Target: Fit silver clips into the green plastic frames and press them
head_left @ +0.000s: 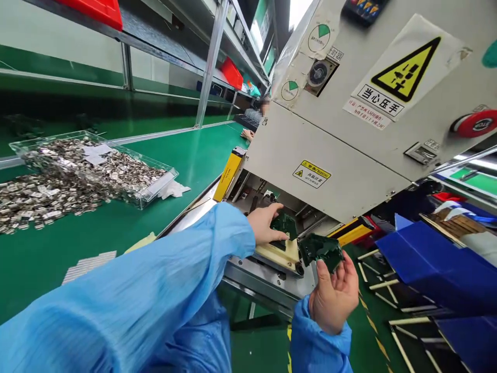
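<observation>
My left hand (267, 225) reaches into the machine's opening, thumb and fingers closed about the edges of a dark green, glossy piece (285, 224). That piece lies at a cream-coloured fixture (277, 255) on the machine's metal bed. Just outside the opening, my right hand (337, 290) grips a second dark green, glossy piece (320, 249) by its lower right edge, tilted and close to the fixture's right corner. Both pieces look like thin plastic or circuit-board parts; the exact kind cannot be made out. Blue sleeves cover both my arms.
The pale press machine (310, 140) overhangs my hands, with yellow bars (230, 174) beside its opening. Left on the green bench stand a clear tray (155, 189) of small metal parts and a loose heap (42, 202). Blue bins (430, 259) stand right. Another person's hand (247, 135) shows behind.
</observation>
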`<state>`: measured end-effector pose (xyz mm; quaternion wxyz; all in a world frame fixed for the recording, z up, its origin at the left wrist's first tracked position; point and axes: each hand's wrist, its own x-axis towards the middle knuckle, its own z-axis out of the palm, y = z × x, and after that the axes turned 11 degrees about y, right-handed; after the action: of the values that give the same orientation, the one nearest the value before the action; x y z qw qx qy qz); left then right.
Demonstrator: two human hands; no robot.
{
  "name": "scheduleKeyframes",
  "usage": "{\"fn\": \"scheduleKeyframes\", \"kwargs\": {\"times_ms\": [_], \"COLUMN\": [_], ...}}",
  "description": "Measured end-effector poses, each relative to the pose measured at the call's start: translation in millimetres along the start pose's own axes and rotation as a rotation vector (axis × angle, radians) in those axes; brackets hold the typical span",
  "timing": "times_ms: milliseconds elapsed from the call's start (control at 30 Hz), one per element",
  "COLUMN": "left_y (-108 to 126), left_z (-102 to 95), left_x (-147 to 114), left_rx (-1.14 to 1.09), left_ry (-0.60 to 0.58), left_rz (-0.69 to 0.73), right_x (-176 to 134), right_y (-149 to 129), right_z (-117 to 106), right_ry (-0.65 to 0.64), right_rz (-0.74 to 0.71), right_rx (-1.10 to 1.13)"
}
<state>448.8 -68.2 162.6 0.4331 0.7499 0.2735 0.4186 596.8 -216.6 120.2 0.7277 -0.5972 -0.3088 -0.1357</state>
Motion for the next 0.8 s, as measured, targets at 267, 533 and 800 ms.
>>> {"fn": "scheduleKeyframes", "kwargs": {"times_ms": [267, 533, 800], "left_y": [-12, -64, -98], "left_z": [-113.2, -156.1, -142.0], "left_x": [-70, -147, -138], "left_rx": [-0.233, -0.194, -0.152], "left_ry": [0.084, 0.042, -0.092], "left_rz": [-0.243, -0.581, -0.485], "right_x": [38, 30, -5], "right_y": [-12, -1, 66], "right_z": [48, 31, -90], "right_ry": [-0.656, -0.657, -0.249], "right_rz": [-0.202, -0.262, 0.326], "right_rx": [-0.224, -0.33, -0.55]}}
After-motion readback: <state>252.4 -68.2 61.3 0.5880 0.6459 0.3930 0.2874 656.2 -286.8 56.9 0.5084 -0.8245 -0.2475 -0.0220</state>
